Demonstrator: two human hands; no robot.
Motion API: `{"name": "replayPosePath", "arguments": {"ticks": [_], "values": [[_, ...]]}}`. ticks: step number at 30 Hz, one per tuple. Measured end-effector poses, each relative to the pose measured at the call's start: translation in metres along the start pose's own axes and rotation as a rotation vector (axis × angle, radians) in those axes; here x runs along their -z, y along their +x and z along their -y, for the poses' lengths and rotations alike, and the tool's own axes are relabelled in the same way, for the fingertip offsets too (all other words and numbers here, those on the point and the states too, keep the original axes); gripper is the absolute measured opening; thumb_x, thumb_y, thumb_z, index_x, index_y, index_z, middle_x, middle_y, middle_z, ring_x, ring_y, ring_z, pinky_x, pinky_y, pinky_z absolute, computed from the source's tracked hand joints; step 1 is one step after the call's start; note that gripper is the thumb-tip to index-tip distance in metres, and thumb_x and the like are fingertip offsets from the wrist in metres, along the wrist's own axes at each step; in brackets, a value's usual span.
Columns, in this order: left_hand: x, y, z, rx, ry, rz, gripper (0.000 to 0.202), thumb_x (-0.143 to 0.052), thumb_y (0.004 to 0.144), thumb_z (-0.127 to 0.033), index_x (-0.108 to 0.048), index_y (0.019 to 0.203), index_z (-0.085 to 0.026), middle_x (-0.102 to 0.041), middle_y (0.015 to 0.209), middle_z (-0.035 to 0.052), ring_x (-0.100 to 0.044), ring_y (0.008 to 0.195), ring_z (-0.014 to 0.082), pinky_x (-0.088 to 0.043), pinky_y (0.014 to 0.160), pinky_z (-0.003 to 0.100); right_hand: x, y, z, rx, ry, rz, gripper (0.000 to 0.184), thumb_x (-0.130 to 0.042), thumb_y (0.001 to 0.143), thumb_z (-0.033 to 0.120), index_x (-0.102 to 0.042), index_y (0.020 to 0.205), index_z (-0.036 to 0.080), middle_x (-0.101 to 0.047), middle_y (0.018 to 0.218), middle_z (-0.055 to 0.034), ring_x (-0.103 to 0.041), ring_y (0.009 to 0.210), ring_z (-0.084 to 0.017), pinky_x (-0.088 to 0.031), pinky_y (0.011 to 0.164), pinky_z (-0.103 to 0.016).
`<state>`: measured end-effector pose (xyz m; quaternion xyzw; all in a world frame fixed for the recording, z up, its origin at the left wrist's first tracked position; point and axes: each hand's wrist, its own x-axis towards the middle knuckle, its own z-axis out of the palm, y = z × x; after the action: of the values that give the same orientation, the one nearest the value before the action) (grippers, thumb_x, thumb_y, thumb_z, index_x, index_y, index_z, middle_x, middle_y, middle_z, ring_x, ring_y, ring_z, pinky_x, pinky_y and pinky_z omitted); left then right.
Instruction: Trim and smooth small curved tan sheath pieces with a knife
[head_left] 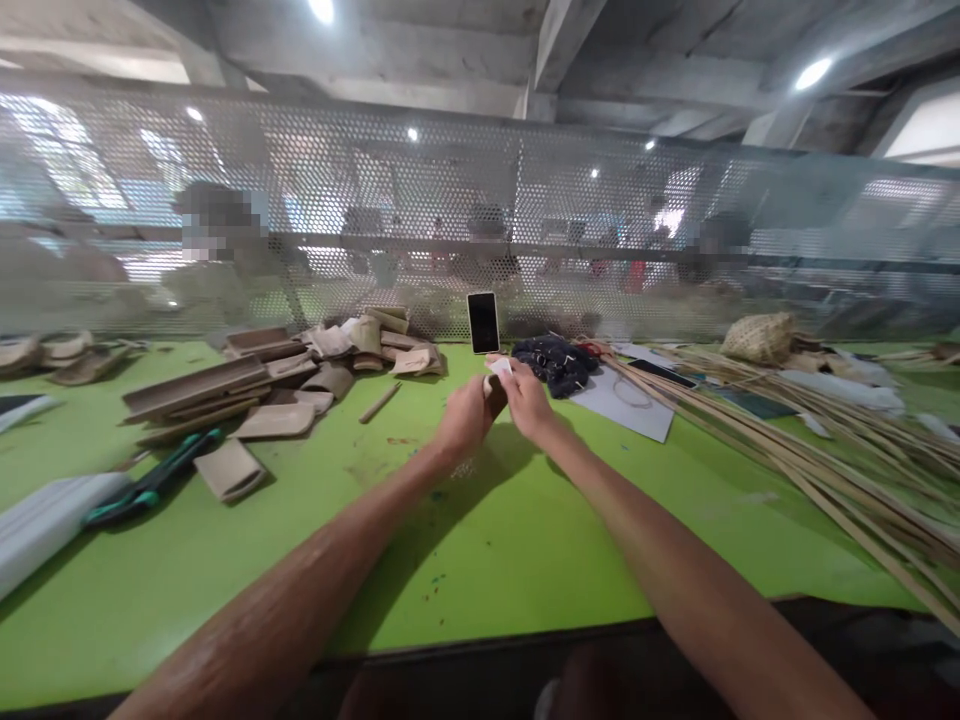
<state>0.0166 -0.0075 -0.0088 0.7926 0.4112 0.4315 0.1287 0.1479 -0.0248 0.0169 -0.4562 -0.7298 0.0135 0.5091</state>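
Observation:
Both arms reach out over the green table. My left hand (463, 412) is closed around a short brown piece of bamboo (493, 400), which is mostly covered by the fingers. Against that piece, my right hand (529, 398) pinches a small white folded piece (501, 368) that looks like paper or sandpaper. The two hands are close together, raised a little above the table. Just beyond them a phone (484, 323) with a dark screen stands upright. A thin bamboo stick (380, 402) lies to the left of my left hand.
Split bamboo pieces (274, 375) are piled on the left, near a black-and-green saw-like tool (154, 485) and a white package (52, 520). To the right lie dark cloth (559, 362), a white sheet (626, 402), long bamboo strips (795, 450) and a woven basket (757, 338). A perforated screen (405, 220) borders the back.

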Motion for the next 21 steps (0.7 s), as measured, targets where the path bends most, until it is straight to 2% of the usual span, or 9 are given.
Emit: {"name": "replayPosePath", "arguments": {"ticks": [6, 9, 11, 14, 17, 21], "values": [[0.0, 0.002, 0.002, -0.016, -0.089, -0.035, 0.014, -0.05, 0.09, -0.027, -0.058, 0.097, -0.017, -0.068, 0.078, 0.0071, -0.058, 0.063, 0.0157, -0.039, 0.058, 0.026, -0.004, -0.003, 0.011, 0.126, -0.022, 0.024, 0.043, -0.031, 0.104, 0.035, -0.068, 0.124, 0.028, -0.063, 0.136, -0.0038, -0.055, 0.127, -0.022, -0.038, 0.112, -0.043], [0.001, 0.003, 0.003, 0.022, -0.083, -0.039, 0.016, -0.053, 0.088, -0.032, -0.058, 0.087, -0.016, -0.065, 0.071, 0.0068, -0.053, 0.059, 0.0148, -0.037, 0.056, 0.027, -0.007, -0.003, 0.01, 0.075, -0.053, -0.013, 0.042, -0.032, 0.104, 0.034, -0.069, 0.123, 0.026, -0.065, 0.134, -0.0055, -0.057, 0.124, -0.024, -0.041, 0.11, -0.044], [0.002, 0.003, 0.004, 0.018, -0.095, -0.042, 0.015, -0.052, 0.088, -0.03, -0.058, 0.087, -0.017, -0.064, 0.071, 0.0059, -0.052, 0.058, 0.0144, -0.037, 0.055, 0.026, -0.008, -0.005, 0.011, 0.049, -0.048, -0.041, 0.042, -0.033, 0.104, 0.032, -0.068, 0.125, 0.026, -0.064, 0.135, -0.0047, -0.056, 0.125, -0.023, -0.041, 0.11, -0.043], [0.003, 0.003, 0.005, -0.024, -0.145, -0.045, 0.013, -0.051, 0.087, -0.027, -0.058, 0.093, -0.018, -0.066, 0.077, 0.0052, -0.054, 0.062, 0.0142, -0.038, 0.058, 0.026, -0.007, -0.007, 0.011, 0.097, -0.041, -0.007, 0.042, -0.032, 0.104, 0.032, -0.065, 0.129, 0.029, -0.061, 0.14, -0.0013, -0.052, 0.129, -0.021, -0.038, 0.113, -0.042], [0.003, 0.006, 0.005, 0.012, -0.117, -0.042, 0.011, -0.053, 0.086, -0.027, -0.057, 0.086, -0.017, -0.064, 0.072, 0.0047, -0.051, 0.06, 0.014, -0.037, 0.057, 0.026, -0.006, -0.007, 0.005, 0.098, -0.087, 0.022, 0.042, -0.031, 0.105, 0.035, -0.065, 0.129, 0.03, -0.06, 0.141, -0.0014, -0.052, 0.131, -0.022, -0.038, 0.113, -0.045], [0.006, 0.011, 0.004, 0.06, -0.09, 0.0, 0.008, -0.056, 0.083, -0.024, -0.054, 0.078, -0.017, -0.061, 0.065, 0.0036, -0.048, 0.055, 0.0131, -0.034, 0.055, 0.025, -0.012, -0.007, 0.005, 0.04, -0.096, -0.073, 0.043, -0.031, 0.105, 0.035, -0.065, 0.129, 0.025, -0.06, 0.141, -0.0044, -0.052, 0.129, -0.023, -0.039, 0.111, -0.044]]}}
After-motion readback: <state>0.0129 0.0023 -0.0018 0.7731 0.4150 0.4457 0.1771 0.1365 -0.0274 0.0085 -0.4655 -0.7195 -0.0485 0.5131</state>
